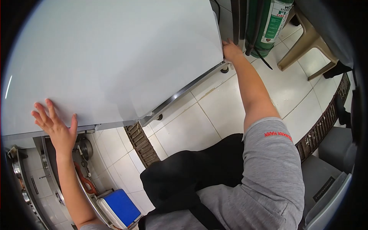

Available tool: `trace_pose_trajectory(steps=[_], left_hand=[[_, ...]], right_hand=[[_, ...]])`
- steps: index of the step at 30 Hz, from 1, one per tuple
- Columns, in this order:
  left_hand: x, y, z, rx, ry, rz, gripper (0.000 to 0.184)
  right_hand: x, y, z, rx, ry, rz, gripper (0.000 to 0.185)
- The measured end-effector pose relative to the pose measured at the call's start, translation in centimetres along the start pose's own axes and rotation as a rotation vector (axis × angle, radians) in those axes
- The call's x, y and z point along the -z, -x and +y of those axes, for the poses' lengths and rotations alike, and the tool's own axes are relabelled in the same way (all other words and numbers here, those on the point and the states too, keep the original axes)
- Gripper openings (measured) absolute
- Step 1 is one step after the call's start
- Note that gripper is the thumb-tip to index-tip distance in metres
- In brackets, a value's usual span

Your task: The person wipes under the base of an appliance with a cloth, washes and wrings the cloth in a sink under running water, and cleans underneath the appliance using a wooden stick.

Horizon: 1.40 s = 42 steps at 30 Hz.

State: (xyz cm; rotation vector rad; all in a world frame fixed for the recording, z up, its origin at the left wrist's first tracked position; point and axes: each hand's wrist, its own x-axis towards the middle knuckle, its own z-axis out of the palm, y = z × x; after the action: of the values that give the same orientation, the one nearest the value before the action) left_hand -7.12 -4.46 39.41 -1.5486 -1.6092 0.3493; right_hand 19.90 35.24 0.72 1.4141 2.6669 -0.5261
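A large white freezer-like cabinet (126, 50) on small black casters fills the upper left of the head view. Its broad, smooth surface has a metal strip along the lower edge. My left hand (55, 124) rests near the bottom left edge of that surface, fingers spread and empty. At the cabinet's right end, my right hand (232, 50) grips the side near the lower corner, with its fingertips partly hidden. Both arms are stretched wide apart.
A green cylinder (264, 28) and a beige plastic chair (310, 40) stand right of the cabinet. Floor drain grates (142, 143) cross the white tiles (184, 122). Metal shelving with pans is at lower left, beside a blue-topped box (122, 207). Grey bins (320, 186) sit at lower right.
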Motion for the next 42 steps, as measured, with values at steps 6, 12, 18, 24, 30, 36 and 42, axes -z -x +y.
trace_pose_trajectory(steps=[6, 12, 18, 24, 30, 36, 42], left_hand=[[0.1, -0.1, 0.2, 0.032, 0.038, 0.004, 0.090], [-0.1, 0.0, 0.5, 0.072, 0.070, 0.023, 0.089], [-0.5, 0.1, 0.3, 0.068, 0.098, 0.036, 0.087], [-0.2, 0.6, 0.1, 0.063, 0.061, -0.115, 0.091], [1.1, 0.6, 0.0, 0.035, -0.026, -0.257, 0.092], [4.4, -1.0, 1.0, 0.062, 0.034, -0.403, 0.091], [12.7, -0.5, 5.3, 0.038, 0.557, -0.837, 0.098]], right_hand=[[-1.0, -0.3, 3.3, 0.105, -0.034, 0.037, 0.038], [1.3, 9.1, 1.2, -0.354, -1.961, 0.147, 0.036], [2.9, 19.9, -5.7, -0.532, -2.076, 0.545, 0.035], [0.0, 24.9, -3.7, -0.509, -1.400, 0.410, 0.039], [-0.6, 32.0, -6.3, -0.624, -1.451, 0.307, 0.030], [-2.1, 39.3, -10.3, -0.356, -1.195, 0.336, 0.028], [3.3, 44.4, -15.1, -0.320, -1.541, -0.038, 0.030]])
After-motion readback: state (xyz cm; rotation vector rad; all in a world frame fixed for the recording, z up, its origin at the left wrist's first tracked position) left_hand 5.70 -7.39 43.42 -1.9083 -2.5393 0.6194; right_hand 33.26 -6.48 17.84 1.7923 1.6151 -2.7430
